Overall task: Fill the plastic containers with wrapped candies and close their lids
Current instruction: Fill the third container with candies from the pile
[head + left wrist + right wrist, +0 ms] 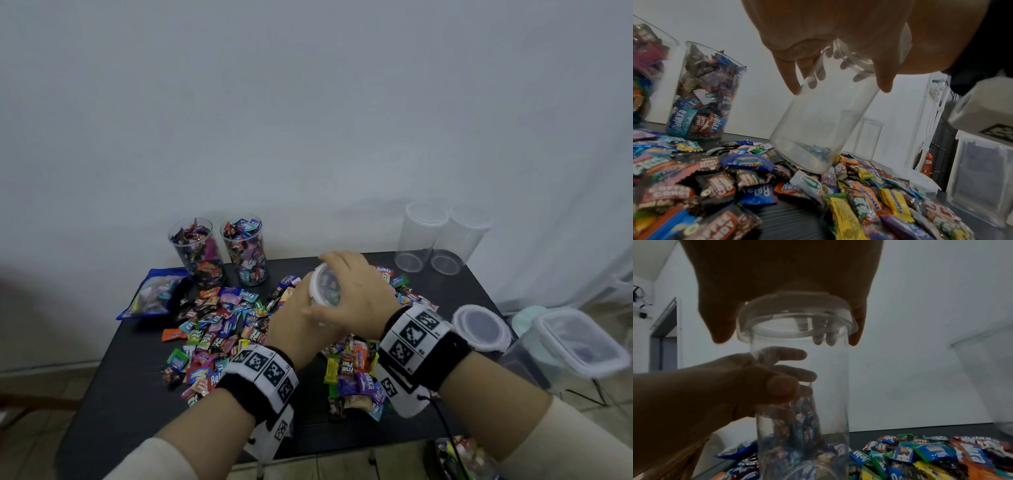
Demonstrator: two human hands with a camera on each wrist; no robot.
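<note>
My right hand [356, 291] curls over the round white plastic lid [795, 318], fingers gripping its rim. My left hand [301, 325] wraps the tall clear plastic container [801, 386] beneath, above loose wrapped candies [219, 329].

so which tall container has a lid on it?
The held one, lid under the right hand. The two candy-filled and two empty ones at the back stand open.

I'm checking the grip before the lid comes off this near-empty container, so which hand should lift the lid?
Probably the right hand: it already cups the lid from above, while the left hand grips the clear container around its wall, steadying it.
</note>
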